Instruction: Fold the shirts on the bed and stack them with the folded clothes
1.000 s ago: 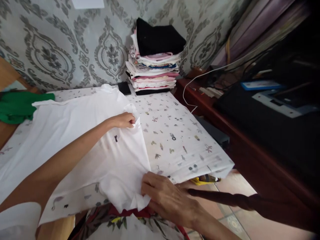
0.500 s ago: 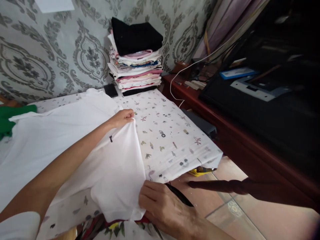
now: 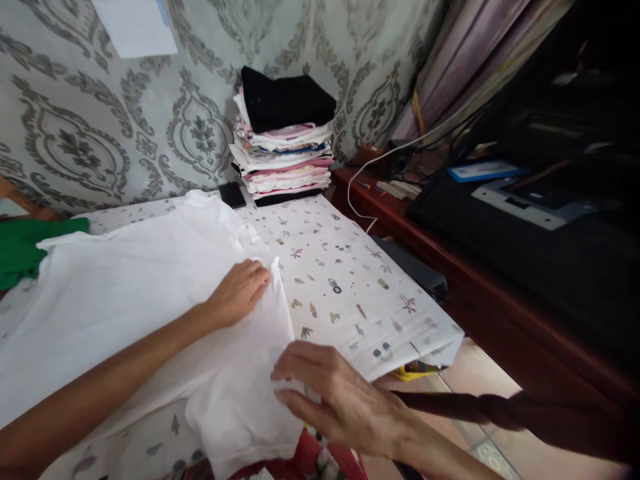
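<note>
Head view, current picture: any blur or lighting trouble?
Head view: the right hand looks slightly smeared; head view: the shirt is bright, its folds faint; head view: the far right sinks into near-black, while layers in the stack can be told apart.

The patterned sheet (image 3: 345,310) bears a white shirt (image 3: 150,267), clothes stack (image 3: 285,153) and black object (image 3: 232,195).

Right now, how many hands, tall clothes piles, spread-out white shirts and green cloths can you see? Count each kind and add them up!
Hands: 2, the left hand and the right hand
Tall clothes pile: 1
Spread-out white shirt: 1
Green cloth: 1
Total: 5
</note>
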`<state>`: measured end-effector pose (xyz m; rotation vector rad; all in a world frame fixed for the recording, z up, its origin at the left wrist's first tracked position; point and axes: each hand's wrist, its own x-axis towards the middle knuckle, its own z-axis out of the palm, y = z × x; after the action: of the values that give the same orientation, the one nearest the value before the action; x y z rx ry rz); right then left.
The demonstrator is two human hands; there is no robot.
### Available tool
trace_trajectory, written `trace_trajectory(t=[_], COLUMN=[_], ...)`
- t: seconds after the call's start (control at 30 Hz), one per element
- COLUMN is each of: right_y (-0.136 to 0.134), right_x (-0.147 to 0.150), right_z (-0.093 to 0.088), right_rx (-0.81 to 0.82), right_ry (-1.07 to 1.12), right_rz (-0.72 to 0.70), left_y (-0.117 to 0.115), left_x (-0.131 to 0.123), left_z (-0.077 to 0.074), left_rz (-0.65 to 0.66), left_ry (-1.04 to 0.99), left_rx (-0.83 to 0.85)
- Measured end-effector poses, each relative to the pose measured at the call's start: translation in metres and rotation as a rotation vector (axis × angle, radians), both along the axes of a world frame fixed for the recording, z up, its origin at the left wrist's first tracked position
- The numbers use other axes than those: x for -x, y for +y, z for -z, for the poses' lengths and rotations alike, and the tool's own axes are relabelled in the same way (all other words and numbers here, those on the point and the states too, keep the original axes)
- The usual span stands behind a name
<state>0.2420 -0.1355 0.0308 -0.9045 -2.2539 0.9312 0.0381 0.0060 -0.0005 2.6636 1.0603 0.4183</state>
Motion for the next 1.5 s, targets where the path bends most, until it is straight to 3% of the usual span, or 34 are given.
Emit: trace_trajectory(t=[0.13, 0.23, 0.33, 0.43, 0.5, 0.6, 0.67, 0.73, 0.77, 0.83, 0.9, 1.17, 1.37, 1.5], right_y=[0.065, 0.114, 0.146, 0.159, 0.164, 0.181, 0.202, 0.228, 0.242, 0.265, 0.281, 0.303, 0.326, 0.331], right_x=[0.035, 0.051, 0.039, 0.014, 0.006, 0.021, 0.044, 0.069, 0.079, 0.095, 0.104, 0.113, 0.084, 0.073], right_z=[0.007, 0.024, 0.043, 0.053, 0.051, 0.036, 0.023, 0.013, 0.010, 0.007, 0.008, 0.025, 0.020, 0.030], right_rx=[-0.090, -0.017, 0.039, 0.006, -0.040, -0.026, 0.232, 0.656, 0.779, 0.912, 0.943, 0.928, 0.674, 0.527], right_ry=[0.148, 0.159, 0.111, 0.010, -0.038, 0.057, 0.237, 0.419, 0.457, 0.485, 0.484, 0.452, 0.397, 0.210], right_rz=[0.132, 0.127, 0.173, 0.337, 0.423, 0.500, 0.571, 0.671, 0.700, 0.749, 0.774, 0.865, 0.927, 0.924], left_y=[-0.024, -0.023, -0.020, -0.012, 0.006, 0.061, 0.108, 0.154, 0.174, 0.206, 0.229, 0.285, 0.305, 0.308], left_x=[-0.011, -0.019, -0.012, 0.009, 0.025, 0.049, 0.064, 0.077, 0.083, 0.093, 0.100, 0.097, 0.099, 0.097], left_z=[0.011, 0.017, 0.016, 0.006, -0.002, -0.010, -0.011, -0.007, -0.005, -0.001, 0.003, 0.008, 0.005, 0.004], left_rz=[0.077, 0.119, 0.211, 0.285, 0.231, -0.016, -0.169, -0.372, -0.430, -0.505, -0.548, -0.596, -0.673, -0.728], left_ry=[-0.073, -0.107, -0.091, -0.105, -0.162, -0.261, -0.269, -0.194, -0.171, -0.130, -0.089, 0.031, 0.073, 0.090], left_rx=[0.135, 0.196, 0.201, 0.252, 0.314, 0.302, 0.223, 0.089, 0.052, 0.003, -0.035, -0.082, -0.043, -0.052])
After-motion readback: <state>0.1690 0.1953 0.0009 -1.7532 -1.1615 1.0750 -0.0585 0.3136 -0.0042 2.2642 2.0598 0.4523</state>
